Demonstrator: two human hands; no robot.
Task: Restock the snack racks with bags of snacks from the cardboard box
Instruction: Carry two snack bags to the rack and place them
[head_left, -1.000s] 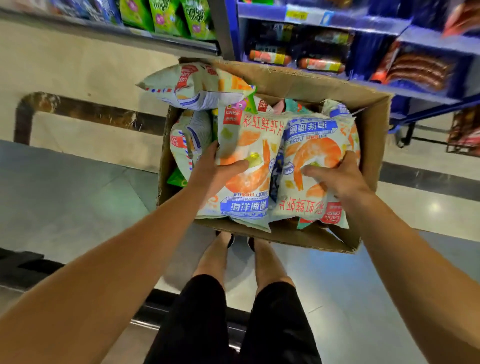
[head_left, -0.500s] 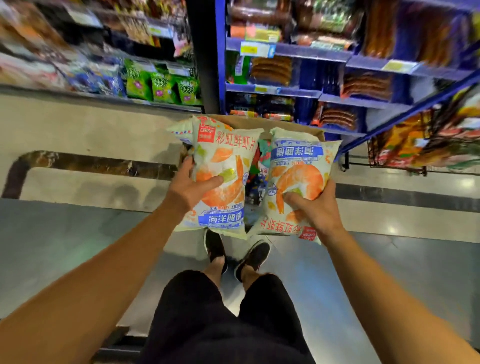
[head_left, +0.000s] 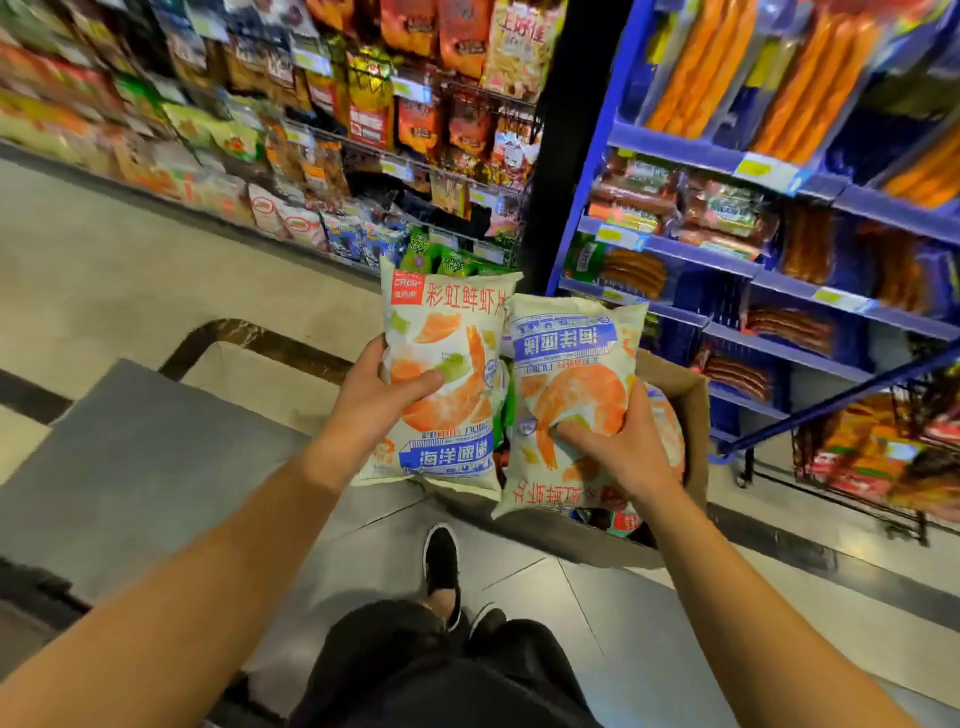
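Note:
My left hand (head_left: 376, 400) grips a cream shrimp-chip bag (head_left: 447, 332) held upright, with its thumb across the front. My right hand (head_left: 618, 447) grips a second shrimp-chip bag (head_left: 571, 364) of the same kind, turned upside down. Both bags are lifted above the cardboard box (head_left: 693, 415), which stands on the floor behind them; only its right wall and a few bags inside show. Snack racks (head_left: 363, 130) packed with bags run along the upper left.
A blue shelf unit (head_left: 727, 249) with packed sausages stands to the right. A wire rack (head_left: 883, 452) of snacks sits at the far right. My legs and black shoes (head_left: 441, 566) are below, on the tiled floor (head_left: 156, 457).
Both hands lifted the two shrimp-chip bags out of the box and raised them. My view tilted up and the shelves came into sight; the box now shows behind and to the right.

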